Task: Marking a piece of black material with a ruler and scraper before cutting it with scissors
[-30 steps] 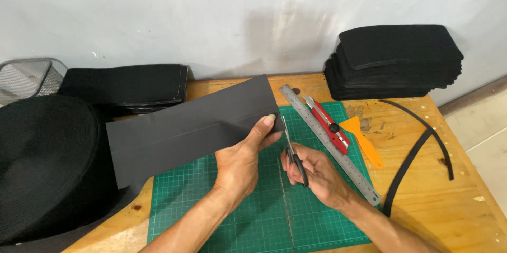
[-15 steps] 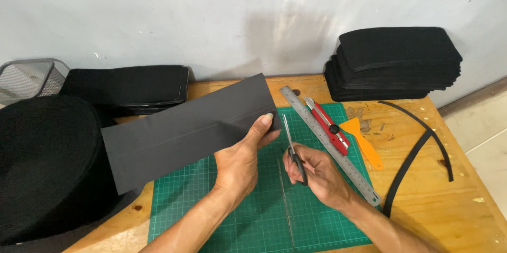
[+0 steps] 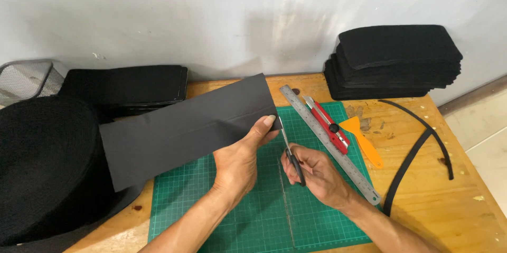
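Lifting slightly above the mat (image 3: 222, 216), the sheet (image 3: 185, 126) stays pinched in the left hand (image 3: 240, 160); right hand (image 3: 317, 171) grips scissors (image 3: 291, 150), blades nearing its edge.

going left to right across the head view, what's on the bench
wire mesh basket → big roll of black webbing → grey sheet in the left hand → scissors in the right hand → steel ruler → orange scraper → black strips
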